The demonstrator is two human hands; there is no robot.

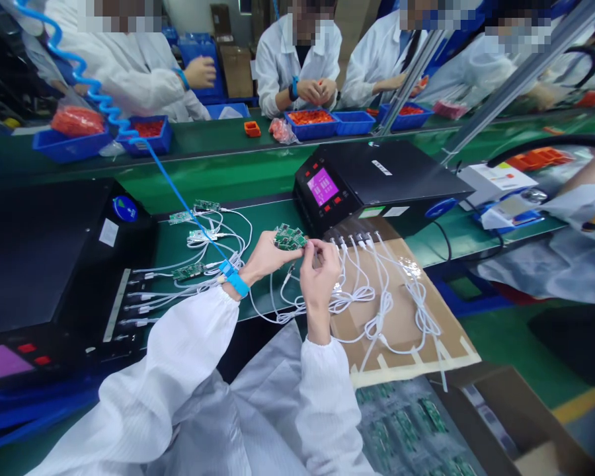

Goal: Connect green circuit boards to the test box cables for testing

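At far left a black tester [39, 264] sits on the green surface [258, 178], with white cables [149, 294] running from its ports to small boards [188, 271] lying flat beside it. A coiled blue cord [99, 99] drops to the wrist strap [237, 283] on the left hand [262, 254], whose fingers are clamped on a small stack of green boards [289, 237] held just above the surface, in front of a second tester [371, 185]. The right hand [318, 271] meets it from the other side, its fingers pinched together on the edge of the stack or on a plug there; which of the two is too small to tell. To the right, more white cables [377, 291] loop loosely over a cardboard sheet [406, 330], and a tray of boards [406, 423] lies below. The likely trouble is a slip: several thin boards gripped only by their edges could fan out and drop among the loops. A loose cable could also snag a wrist and drag a connected board off the surface.
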